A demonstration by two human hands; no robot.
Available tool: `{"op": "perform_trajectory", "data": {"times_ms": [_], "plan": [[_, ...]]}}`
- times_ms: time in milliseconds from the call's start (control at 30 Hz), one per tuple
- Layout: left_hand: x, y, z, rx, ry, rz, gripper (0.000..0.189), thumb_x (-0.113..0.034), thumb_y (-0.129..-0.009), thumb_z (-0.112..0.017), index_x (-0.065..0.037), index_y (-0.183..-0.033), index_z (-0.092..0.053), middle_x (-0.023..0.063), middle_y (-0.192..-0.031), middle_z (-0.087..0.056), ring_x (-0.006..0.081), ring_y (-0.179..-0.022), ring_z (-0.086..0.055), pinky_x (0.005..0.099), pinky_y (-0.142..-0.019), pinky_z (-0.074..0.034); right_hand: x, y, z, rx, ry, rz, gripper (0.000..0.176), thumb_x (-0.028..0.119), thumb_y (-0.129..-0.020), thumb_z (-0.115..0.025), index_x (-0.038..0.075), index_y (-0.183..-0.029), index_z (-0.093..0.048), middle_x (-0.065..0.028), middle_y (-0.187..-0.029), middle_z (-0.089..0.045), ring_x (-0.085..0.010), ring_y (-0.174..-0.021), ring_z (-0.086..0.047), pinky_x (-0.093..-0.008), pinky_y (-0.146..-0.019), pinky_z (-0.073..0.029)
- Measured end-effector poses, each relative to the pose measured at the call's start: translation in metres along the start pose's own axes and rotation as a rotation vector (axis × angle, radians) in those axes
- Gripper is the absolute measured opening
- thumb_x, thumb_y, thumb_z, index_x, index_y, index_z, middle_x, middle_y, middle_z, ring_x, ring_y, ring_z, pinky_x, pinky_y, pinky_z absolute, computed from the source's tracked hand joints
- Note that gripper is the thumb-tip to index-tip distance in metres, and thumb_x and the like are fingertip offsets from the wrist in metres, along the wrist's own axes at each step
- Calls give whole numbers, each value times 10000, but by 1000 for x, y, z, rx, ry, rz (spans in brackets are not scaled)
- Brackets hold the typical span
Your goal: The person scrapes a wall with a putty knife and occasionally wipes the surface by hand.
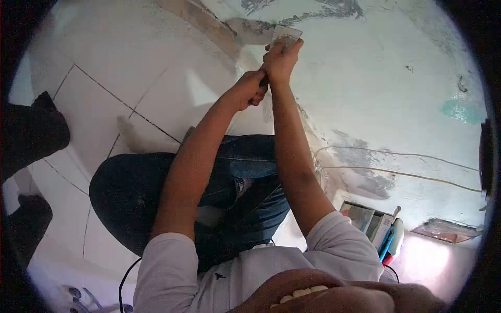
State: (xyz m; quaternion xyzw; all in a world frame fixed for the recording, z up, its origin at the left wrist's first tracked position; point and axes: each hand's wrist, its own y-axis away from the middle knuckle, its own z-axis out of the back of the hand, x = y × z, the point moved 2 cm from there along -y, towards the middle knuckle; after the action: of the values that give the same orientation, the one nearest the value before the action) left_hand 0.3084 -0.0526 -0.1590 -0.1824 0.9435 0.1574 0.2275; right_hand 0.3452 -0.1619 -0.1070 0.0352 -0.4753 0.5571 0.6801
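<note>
A flat, rectangular greyish blade, like a scraper, lies near the patchy wall at the top centre. My right hand is closed around its lower part, fingers at its sides. Just below and to the left, my left hand is wrapped round a dark handle, close to my right wrist. Both arms stretch forward over my bent legs in blue jeans. The tool's lower end is mostly hidden by my hands.
Tiled floor with dark joints lies to the left. A pale, stained wall with two thin cables is on the right. Below them stands a box of items. Dark-clothed legs or feet show at the left edge.
</note>
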Motion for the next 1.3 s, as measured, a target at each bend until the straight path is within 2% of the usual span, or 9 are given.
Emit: {"op": "perform_trajectory", "data": {"times_ms": [100, 200, 467, 933, 1000, 1033, 1133, 1167, 1300], "plan": [[1, 2, -3, -20, -57, 21, 359, -420, -985, -340, -167, -732, -380, -49, -542, -297, 102, -434, -247, 267, -409, -212, -1, 1, 2, -79, 138, 110, 191, 47, -924, -401, 67, -1038, -249, -132, -724, -566, -158, -461, -509, -281, -371, -404], [0, 1, -5, -58, -141, -17, 351, -413, -985, -347, -163, -742, -380, -36, -563, -322, 103, -434, -255, 268, -405, -198, -7, 2, 5, -24, 54, -29, 288, 104, -900, -483, -16, -1069, -282, -163, -740, -636, -269, -576, -617, -389, -535, -503], [6, -6, -12, -146, -240, -148, 316, -314, -996, -347, -100, -772, -407, -1, -575, -364, 112, -435, -308, 302, -389, -248, 25, 5, 6, 45, -333, -266, 199, 78, -932, -418, 63, -1014, -238, -158, -728, -553, -162, -411, -483, -283, -320, -379], [11, -27, 0, -147, -438, -223, 299, -290, -979, -416, -73, -776, -446, 19, -559, -420, 133, -427, -391, 307, -382, -309, -8, -1, 3, -14, -264, -33, 224, 139, -961, -458, 60, -1068, -277, -131, -718, -563, -139, -430, -482, -274, -342, -365], [11, -29, 1, -208, -531, -255, 236, -205, -955, -448, -57, -771, -453, 11, -544, -414, 143, -423, -392, 316, -383, -337, -5, 1, 6, -46, -184, -79, 285, 96, -927, -464, -44, -1104, -291, -157, -754, -628, -222, -632, -630, -318, -520, -496], [2, -11, -7, -160, -249, -158, 204, -163, -932, -473, -51, -762, -451, 4, -547, -415, 146, -420, -392, 318, -385, -334, 0, -2, 4, -45, -156, -74, 298, 89, -910, -468, -51, -1105, -290, -164, -727, -637, -256, -646, -647, -344, -560, -515], [-1, -18, -1, -168, -727, -325, 274, -244, -960, -428, -64, -753, -445, -2, -539, -403, 136, -408, -357, 312, -379, -284, 9, -4, 0, -81, -3, 64, 215, 79, -917, -420, 19, -1065, -277, -138, -735, -574, -134, -468, -500, -262, -382, -395], [2, -15, -3, -152, -405, -218, 296, -283, -965, -416, -83, -748, -436, -6, -531, -384, 124, -397, -311, 304, -381, -235, 3, 7, 7, -84, 11, 35, 215, 79, -917, -420, 19, -1065, -277, -138, -735, -574, -134, -468, -500, -262, -382, -395], [-2, -4, -7, -98, -61, -61, 248, -223, -955, -429, -99, -741, -417, -10, -523, -355, 110, -414, -282, 301, -397, -213, 5, -3, -1, 5, -143, -83, 266, 74, -881, -452, -3, -1063, -275, -139, -736, -565, -172, -505, -523, -286, -445, -450]]}}
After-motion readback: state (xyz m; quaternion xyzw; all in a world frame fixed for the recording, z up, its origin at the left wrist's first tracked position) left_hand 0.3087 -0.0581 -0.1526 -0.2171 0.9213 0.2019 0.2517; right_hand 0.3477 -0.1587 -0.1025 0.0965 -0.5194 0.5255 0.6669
